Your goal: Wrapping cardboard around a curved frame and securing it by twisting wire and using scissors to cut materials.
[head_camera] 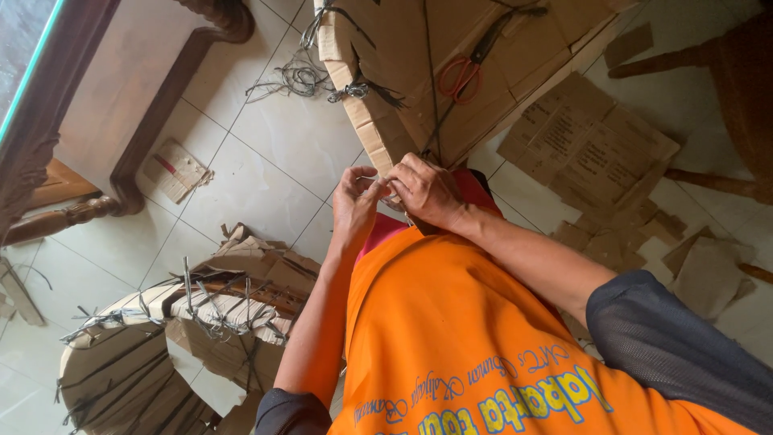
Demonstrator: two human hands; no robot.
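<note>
My left hand (354,201) and my right hand (427,192) meet at the near edge of a large cardboard-wrapped object (403,97). The fingertips of both pinch a thin pale strap (390,198) at that edge. A dark strap (427,72) runs up across the cardboard from where the hands meet. Red-handled scissors (465,71) lie on the cardboard just beyond my hands. My orange shirt (451,338) fills the lower middle of the view and hides what lies below my hands.
A curved cardboard-wrapped piece (161,338) bound with dark straps lies at lower left. Loose strap tangles (302,76) sit on the tiled floor. Flat cardboard scraps (588,145) spread to the right. Carved wooden furniture (121,89) stands at upper left, wooden legs (708,181) at right.
</note>
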